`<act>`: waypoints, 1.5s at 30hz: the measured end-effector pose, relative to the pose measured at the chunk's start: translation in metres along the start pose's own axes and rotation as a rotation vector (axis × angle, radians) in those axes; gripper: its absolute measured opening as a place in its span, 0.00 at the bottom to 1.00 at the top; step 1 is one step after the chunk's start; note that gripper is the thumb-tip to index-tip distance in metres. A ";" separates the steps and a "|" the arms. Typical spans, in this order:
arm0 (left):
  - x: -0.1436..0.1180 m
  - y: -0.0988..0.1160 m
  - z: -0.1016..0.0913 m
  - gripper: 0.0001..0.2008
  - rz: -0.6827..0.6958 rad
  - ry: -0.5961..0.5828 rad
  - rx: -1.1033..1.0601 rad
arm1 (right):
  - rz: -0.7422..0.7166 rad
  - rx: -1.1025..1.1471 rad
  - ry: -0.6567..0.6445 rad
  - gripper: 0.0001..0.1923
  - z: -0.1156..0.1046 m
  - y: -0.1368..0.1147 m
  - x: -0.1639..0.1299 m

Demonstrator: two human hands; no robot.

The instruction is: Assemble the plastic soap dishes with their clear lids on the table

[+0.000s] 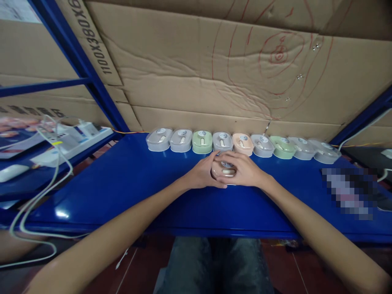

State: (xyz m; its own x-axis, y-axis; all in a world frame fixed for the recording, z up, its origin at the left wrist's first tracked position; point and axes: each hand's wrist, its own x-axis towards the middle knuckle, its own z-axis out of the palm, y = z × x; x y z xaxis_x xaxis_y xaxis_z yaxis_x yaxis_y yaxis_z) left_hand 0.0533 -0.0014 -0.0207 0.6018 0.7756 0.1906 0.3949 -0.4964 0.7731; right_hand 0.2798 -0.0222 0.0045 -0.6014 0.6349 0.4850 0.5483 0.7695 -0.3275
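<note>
a blue metal table [128,192] is backed by a wall of flattened cardboard [190,69], on which red scrawled lines [275,57] are drawn. along the table's far edge a row of nine computer mice [241,143] is laid side by side, in grey, green and peach. blue shelf posts [82,65] are seen at the left, where white cables [45,188] are draped beside a white power strip [76,139].

Flattened cardboard sheets [214,73] w/ red scribbles are covering the back wall. Blue metal shelf frame [82,65] is standing at left, blue table [122,192] is reflecting light. Dark reddish floor [137,269] is showing below, white cables [39,196] are hanging at left.
</note>
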 end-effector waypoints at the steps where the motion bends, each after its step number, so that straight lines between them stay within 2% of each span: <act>1: 0.000 0.001 0.000 0.69 0.010 0.001 -0.003 | 0.009 0.019 0.004 0.25 -0.001 0.000 0.000; 4: -0.002 0.002 -0.001 0.65 0.058 0.001 -0.019 | 0.052 0.123 0.038 0.17 -0.002 0.000 0.001; 12: -0.003 0.003 -0.003 0.59 0.102 -0.017 0.024 | 0.383 0.411 0.293 0.17 0.012 0.016 0.000; 18: -0.006 -0.001 -0.005 0.64 0.039 -0.045 0.112 | 0.562 0.721 0.407 0.15 0.025 0.026 -0.006; 21: -0.007 0.000 -0.007 0.62 0.110 -0.042 0.107 | 0.642 0.830 0.430 0.16 0.029 0.027 -0.007; 25: -0.006 0.002 -0.007 0.54 0.217 -0.017 0.093 | 0.669 0.918 0.462 0.21 0.032 0.025 -0.005; 33: -0.006 0.001 -0.005 0.52 0.183 0.036 0.018 | 0.717 1.069 0.525 0.22 0.032 0.011 -0.001; 37: -0.007 0.001 -0.003 0.51 0.185 0.035 0.046 | 0.718 0.955 0.595 0.22 0.035 0.009 -0.002; 45: -0.007 0.006 -0.004 0.48 0.208 0.028 0.059 | 0.697 0.876 0.548 0.15 0.029 -0.002 0.000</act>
State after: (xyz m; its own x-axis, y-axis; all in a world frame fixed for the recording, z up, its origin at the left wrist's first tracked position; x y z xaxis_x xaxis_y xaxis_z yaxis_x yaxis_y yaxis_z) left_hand 0.0484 -0.0087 -0.0146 0.6555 0.6641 0.3597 0.3046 -0.6683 0.6787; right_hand 0.2616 -0.0219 -0.0185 0.0988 0.9756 0.1958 -0.0457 0.2010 -0.9785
